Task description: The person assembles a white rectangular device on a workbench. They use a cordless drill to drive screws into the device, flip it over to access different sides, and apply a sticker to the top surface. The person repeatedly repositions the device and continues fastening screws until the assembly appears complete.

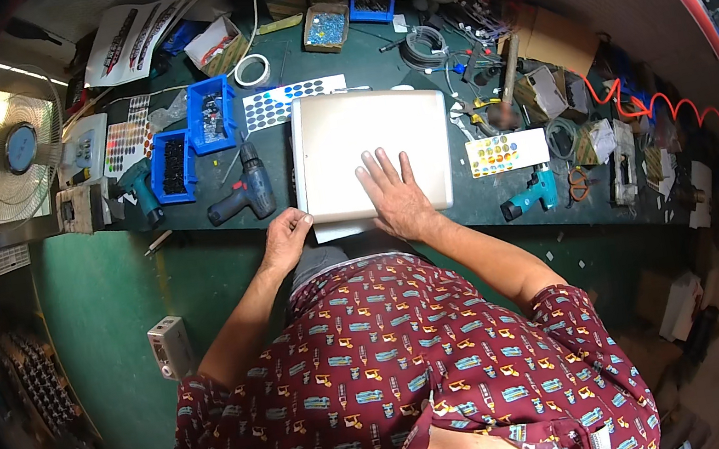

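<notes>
A pale, glossy metal case with rounded corners lies at the front edge of the green workbench. My right hand rests flat on its lid near the front, fingers spread. At the case's near left corner is my left hand, its fingers curled together against the edge. Whatever those fingers pinch is too small or hidden to name. Under the front of the case a white edge sticks out. Left of the case lies a dark cordless drill.
Blue bins of screws and black parts stand left. Sticker sheets flank the case. On the right lie a teal driver, orange-handled scissors and a hammer. A red coiled hose hangs beyond. Far left stands a fan.
</notes>
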Action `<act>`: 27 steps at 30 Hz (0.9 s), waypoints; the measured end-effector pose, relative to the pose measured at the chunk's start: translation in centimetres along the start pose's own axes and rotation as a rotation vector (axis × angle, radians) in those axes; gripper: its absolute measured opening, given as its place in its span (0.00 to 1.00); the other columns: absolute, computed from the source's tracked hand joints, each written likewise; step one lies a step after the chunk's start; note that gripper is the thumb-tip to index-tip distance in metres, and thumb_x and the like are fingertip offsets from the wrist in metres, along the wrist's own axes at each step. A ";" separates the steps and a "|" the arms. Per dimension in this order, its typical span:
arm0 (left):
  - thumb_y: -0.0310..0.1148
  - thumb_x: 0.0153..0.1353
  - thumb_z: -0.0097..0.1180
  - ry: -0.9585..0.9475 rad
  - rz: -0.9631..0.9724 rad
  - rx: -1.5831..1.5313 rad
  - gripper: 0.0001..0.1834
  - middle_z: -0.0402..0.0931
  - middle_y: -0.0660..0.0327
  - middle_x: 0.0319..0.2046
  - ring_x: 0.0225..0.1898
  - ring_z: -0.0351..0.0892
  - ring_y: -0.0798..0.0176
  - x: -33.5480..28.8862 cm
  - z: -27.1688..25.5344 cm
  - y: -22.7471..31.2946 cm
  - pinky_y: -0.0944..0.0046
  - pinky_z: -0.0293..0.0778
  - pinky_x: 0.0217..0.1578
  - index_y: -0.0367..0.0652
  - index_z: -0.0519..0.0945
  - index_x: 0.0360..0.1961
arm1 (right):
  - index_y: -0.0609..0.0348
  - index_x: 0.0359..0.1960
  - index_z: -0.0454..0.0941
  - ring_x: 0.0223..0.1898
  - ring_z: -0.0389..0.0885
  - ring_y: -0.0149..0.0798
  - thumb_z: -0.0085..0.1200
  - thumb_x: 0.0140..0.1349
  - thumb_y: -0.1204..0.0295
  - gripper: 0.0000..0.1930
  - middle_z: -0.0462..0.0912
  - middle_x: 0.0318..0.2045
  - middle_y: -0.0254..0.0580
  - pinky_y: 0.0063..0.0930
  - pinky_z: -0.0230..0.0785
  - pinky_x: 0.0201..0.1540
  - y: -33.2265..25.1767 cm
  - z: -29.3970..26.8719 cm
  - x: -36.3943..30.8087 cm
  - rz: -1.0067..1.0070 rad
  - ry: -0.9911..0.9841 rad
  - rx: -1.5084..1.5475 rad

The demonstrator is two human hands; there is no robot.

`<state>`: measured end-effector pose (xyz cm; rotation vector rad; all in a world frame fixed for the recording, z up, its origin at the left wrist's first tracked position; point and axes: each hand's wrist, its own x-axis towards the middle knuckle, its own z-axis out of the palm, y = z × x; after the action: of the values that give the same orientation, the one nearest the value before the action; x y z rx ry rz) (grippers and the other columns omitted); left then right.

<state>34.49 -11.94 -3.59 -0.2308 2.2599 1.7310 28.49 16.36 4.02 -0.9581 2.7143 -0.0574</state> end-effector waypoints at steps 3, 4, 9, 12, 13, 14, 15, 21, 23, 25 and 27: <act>0.31 0.69 0.59 -0.014 -0.019 0.057 0.09 0.79 0.64 0.29 0.34 0.76 0.72 -0.6 -0.7 1.0 0.67 0.74 0.38 0.35 0.82 0.38 | 0.61 0.76 0.56 0.79 0.45 0.61 0.69 0.57 0.56 0.49 0.51 0.77 0.60 0.70 0.38 0.76 -0.1 0.4 0.1 -0.003 0.016 -0.008; 0.31 0.69 0.59 -0.020 -0.030 0.074 0.08 0.81 0.63 0.30 0.35 0.77 0.72 -0.9 -0.9 1.4 0.67 0.74 0.39 0.34 0.83 0.39 | 0.61 0.75 0.56 0.79 0.45 0.61 0.69 0.57 0.55 0.49 0.51 0.77 0.60 0.71 0.38 0.75 -0.1 0.7 0.1 -0.005 0.022 -0.010; 0.29 0.69 0.60 0.262 0.019 -0.042 0.12 0.84 0.58 0.38 0.39 0.81 0.67 -1.7 -0.5 0.6 0.64 0.77 0.46 0.32 0.82 0.48 | 0.60 0.75 0.58 0.79 0.46 0.60 0.67 0.58 0.54 0.47 0.52 0.77 0.59 0.71 0.40 0.75 0.2 1.1 0.4 -0.011 0.049 0.020; 0.28 0.66 0.64 0.345 -0.012 -0.163 0.31 0.76 0.51 0.59 0.60 0.74 0.61 0.1 0.7 -1.0 0.63 0.73 0.61 0.30 0.67 0.67 | 0.59 0.75 0.58 0.79 0.46 0.60 0.66 0.59 0.54 0.46 0.52 0.77 0.58 0.72 0.41 0.75 0.1 1.5 0.3 -0.039 0.045 0.000; 0.28 0.64 0.67 0.309 -0.019 -0.070 0.38 0.74 0.49 0.61 0.63 0.72 0.60 0.6 1.9 1.1 0.62 0.72 0.62 0.30 0.62 0.71 | 0.59 0.75 0.58 0.79 0.46 0.60 0.66 0.59 0.54 0.46 0.52 0.77 0.58 0.72 0.41 0.74 0.3 1.8 0.2 -0.039 0.042 -0.019; 0.28 0.61 0.70 0.279 -0.021 0.024 0.46 0.71 0.47 0.63 0.65 0.70 0.59 1.2 3.1 3.6 0.61 0.71 0.63 0.29 0.56 0.74 | 0.59 0.75 0.58 0.79 0.46 0.60 0.65 0.60 0.55 0.45 0.52 0.77 0.58 0.72 0.41 0.74 0.3 1.9 -0.1 -0.031 0.011 -0.003; 0.29 0.59 0.73 0.233 -0.017 -0.178 0.51 0.70 0.46 0.64 0.65 0.70 0.58 1.7 4.3 3.1 0.61 0.71 0.64 0.29 0.52 0.75 | 0.59 0.75 0.58 0.79 0.46 0.60 0.65 0.60 0.55 0.45 0.51 0.77 0.58 0.72 0.41 0.74 0.0 1.6 -0.2 -0.039 -0.007 0.010; 0.43 0.48 0.80 0.323 -0.061 0.080 0.62 0.68 0.38 0.67 0.66 0.71 0.45 2.8 5.6 2.0 0.54 0.68 0.66 0.31 0.52 0.76 | 0.59 0.76 0.57 0.79 0.44 0.63 0.63 0.62 0.55 0.44 0.50 0.78 0.59 0.74 0.39 0.74 0.0 1.3 0.3 -0.084 0.036 0.041; 0.43 0.49 0.80 0.342 -0.017 0.051 0.61 0.69 0.40 0.67 0.67 0.72 0.46 2.7 5.5 1.7 0.54 0.68 0.66 0.32 0.53 0.75 | 0.59 0.76 0.57 0.79 0.44 0.63 0.63 0.62 0.54 0.44 0.50 0.78 0.60 0.74 0.39 0.74 -0.1 1.4 0.4 -0.098 0.044 0.036; 0.41 0.49 0.79 0.337 0.028 -0.006 0.60 0.69 0.43 0.66 0.66 0.72 0.49 2.9 5.7 0.9 0.56 0.69 0.65 0.33 0.54 0.76 | 0.59 0.76 0.58 0.79 0.44 0.62 0.62 0.62 0.54 0.44 0.50 0.78 0.59 0.74 0.39 0.74 -0.1 1.4 0.4 -0.095 0.046 0.054; 0.39 0.50 0.78 0.307 0.026 -0.086 0.58 0.70 0.46 0.66 0.65 0.72 0.52 3.0 5.8 1.0 0.57 0.69 0.65 0.34 0.54 0.76 | 0.60 0.76 0.56 0.80 0.43 0.59 0.60 0.63 0.51 0.45 0.48 0.78 0.59 0.73 0.38 0.74 0.3 2.6 0.9 -0.119 0.052 -0.067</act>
<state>32.03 -5.98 -5.00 -0.5201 2.4055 1.9212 28.35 16.16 1.29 -1.1526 2.7187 -0.0146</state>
